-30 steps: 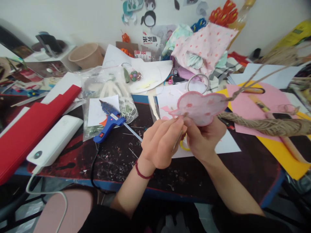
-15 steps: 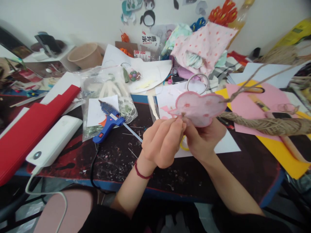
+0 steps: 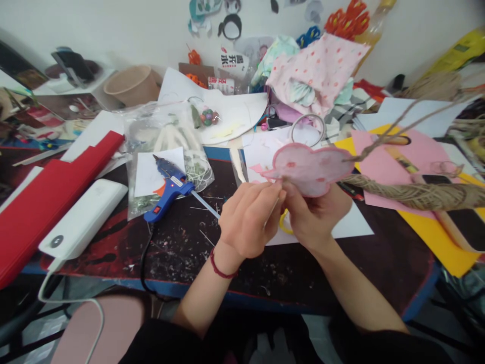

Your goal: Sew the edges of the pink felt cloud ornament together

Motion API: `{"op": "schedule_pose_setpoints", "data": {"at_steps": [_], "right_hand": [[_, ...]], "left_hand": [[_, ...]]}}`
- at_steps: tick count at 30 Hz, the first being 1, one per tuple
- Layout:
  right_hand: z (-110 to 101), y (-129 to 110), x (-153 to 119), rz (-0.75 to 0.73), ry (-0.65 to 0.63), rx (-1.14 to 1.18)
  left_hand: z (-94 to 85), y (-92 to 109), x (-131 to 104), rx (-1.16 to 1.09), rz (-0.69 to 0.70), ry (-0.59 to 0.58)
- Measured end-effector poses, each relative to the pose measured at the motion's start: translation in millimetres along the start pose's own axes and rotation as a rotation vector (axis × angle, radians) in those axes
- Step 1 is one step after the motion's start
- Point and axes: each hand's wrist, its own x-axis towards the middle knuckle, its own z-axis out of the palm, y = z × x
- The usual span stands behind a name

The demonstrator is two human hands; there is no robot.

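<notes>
- The dark tabletop [image 3: 182,242] is crowded with paper, fabric and tools against a white wall.
- Above it, the left hand [image 3: 248,222] and right hand [image 3: 316,217] each have their grip pinched together on the near edge of the pink flower-shaped piece [image 3: 312,169].
- A slip could crease or tear that thin edge.
- The twine-wrapped branch [image 3: 409,194] just beside it could snag it.
- The blue glue gun [image 3: 168,194] lies near the left wrist; its cord might catch.
</notes>
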Motion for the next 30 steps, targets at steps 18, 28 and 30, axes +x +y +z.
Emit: {"op": "schedule_pose_setpoints", "data": {"at_steps": [18, 28, 30], "right_hand": [[0, -2, 1, -0.017, 0.000, 0.057], [-3, 2, -3, 0.012, -0.022, -0.037], [-3, 1, -3, -0.015, -0.020, -0.036]], "left_hand": [[-4.0, 1, 4, 0.032, 0.068, -0.042], [-1.6, 2, 8, 0.099, 0.108, -0.036], [-1.2, 3, 7, 0.091, 0.098, -0.032]]}}
